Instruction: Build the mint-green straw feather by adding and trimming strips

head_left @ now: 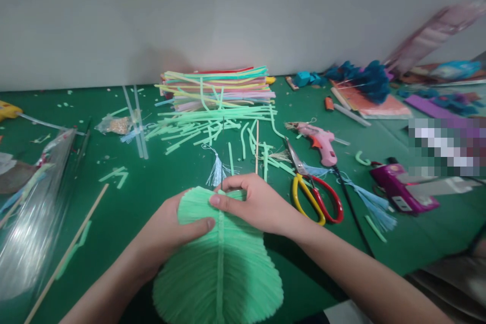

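A large mint-green leaf shape (243,268), built from fuzzy pipe cleaners around a central stem, is held up in front of me. My left hand (176,228) grips its upper left side, thumb lying across the front and fingers hidden behind. At the top edge my right hand (254,202) pinches the leaf near the stem, thumb in front and index finger curled over the rim. Just beyond the leaf lies a light blue tassel (216,169). Right of my right hand rest scissors (315,187) with one yellow and one red handle.
Bundled coloured pipe cleaners (216,86) lie by the wall, with cut green pieces (205,126) before them. A pink glue gun (319,142) with a black cord and a purple tape dispenser (402,187) are at right. A wooden stick (72,243) and plastic wrap (41,223) lie left.
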Demonstrator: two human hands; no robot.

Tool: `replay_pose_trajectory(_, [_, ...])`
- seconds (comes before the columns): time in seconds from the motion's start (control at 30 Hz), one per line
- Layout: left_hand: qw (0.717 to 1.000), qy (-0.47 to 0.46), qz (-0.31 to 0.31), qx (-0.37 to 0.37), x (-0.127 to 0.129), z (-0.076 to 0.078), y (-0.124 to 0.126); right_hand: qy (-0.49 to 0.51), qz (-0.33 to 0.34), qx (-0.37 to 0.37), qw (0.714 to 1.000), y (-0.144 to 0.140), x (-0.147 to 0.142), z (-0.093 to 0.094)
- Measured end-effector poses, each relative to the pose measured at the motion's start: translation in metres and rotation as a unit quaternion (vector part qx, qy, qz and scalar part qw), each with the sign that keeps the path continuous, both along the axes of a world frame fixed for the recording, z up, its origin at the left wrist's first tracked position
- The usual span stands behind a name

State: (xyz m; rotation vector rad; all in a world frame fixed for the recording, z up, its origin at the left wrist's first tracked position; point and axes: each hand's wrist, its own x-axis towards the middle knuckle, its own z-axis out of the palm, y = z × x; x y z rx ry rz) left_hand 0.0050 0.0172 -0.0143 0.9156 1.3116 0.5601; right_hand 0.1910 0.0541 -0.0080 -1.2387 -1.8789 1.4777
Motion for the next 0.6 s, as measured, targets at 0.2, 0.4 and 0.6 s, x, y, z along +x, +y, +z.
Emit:
replay_pose_trajectory(0.2, [0.999,-0.033,-0.005,0.002,-0.0007,-0.0027,0.0035,0.035,0.023,-0.019,0.999,0.0007,0.0016,-0.0045])
replay_pose_trajectory(0.4, [0.996,0.068,-0.032,0.048,-0.0021,-0.0045,0.006,-0.017,0.063,-0.017,0.998,0.0028,0.0082,-0.0043])
replay_pose_trajectory(0.6, [0.995,0.057,-0.071,0.035,-0.0011,0.0011,0.0092,-0.01,0.03,-0.019,0.999,0.0006,0.0028,-0.004])
